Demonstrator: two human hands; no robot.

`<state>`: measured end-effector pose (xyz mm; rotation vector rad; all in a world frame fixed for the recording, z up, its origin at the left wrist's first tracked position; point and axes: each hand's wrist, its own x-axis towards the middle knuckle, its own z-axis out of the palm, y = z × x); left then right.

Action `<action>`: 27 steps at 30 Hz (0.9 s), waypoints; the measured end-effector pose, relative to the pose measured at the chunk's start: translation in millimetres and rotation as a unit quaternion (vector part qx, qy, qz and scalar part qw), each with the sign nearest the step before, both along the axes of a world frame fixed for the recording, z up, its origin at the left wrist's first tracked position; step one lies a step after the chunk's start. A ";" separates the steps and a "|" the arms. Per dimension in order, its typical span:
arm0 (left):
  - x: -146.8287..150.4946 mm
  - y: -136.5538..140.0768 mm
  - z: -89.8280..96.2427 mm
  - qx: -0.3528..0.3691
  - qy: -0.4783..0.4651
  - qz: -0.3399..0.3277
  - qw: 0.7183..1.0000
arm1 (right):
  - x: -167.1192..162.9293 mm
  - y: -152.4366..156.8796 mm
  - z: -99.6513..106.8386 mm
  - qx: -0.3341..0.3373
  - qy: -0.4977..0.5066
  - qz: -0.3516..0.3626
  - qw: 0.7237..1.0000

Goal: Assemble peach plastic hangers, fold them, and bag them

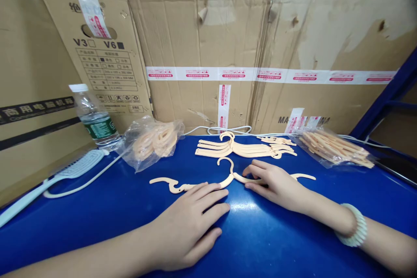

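A cream plastic folding hanger lies spread out on the blue table, its hook pointing away from me. My left hand rests flat over its left arm, fingers stretched out and touching it. On the other side, my right hand has thumb and fingers around the hanger's right arm and covers part of it. Just behind lies a row of similar hangers nested together, with loose small hanger pieces at its right end.
At the left stand a water bottle and a pale blue hairbrush beside a clear bag of cream rings. A bag of long cream pieces lies at the right. Cardboard boxes wall the back; a white cable runs along them.
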<state>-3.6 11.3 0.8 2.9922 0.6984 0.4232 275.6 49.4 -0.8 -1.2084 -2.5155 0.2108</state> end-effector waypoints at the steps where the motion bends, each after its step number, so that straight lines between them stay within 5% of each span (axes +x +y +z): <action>1: -0.1 0.4 -0.4 -0.004 0.003 0.000 1.000 | 0.0 -0.6 0.5 0.000 0.003 0.001 1.000; 9: 0.1 -0.8 -3.8 -0.003 -0.014 0.001 1.000 | 19.0 18.8 9.1 0.066 0.006 -0.020 0.998; 18: 2.0 2.0 3.8 0.000 -0.020 -0.093 0.996 | 143.0 77.5 16.9 0.169 -0.107 -0.264 0.944; 27: 4.1 1.3 8.4 -0.008 -0.009 -0.094 0.995 | 154.4 84.4 4.1 0.142 -0.183 -0.206 0.951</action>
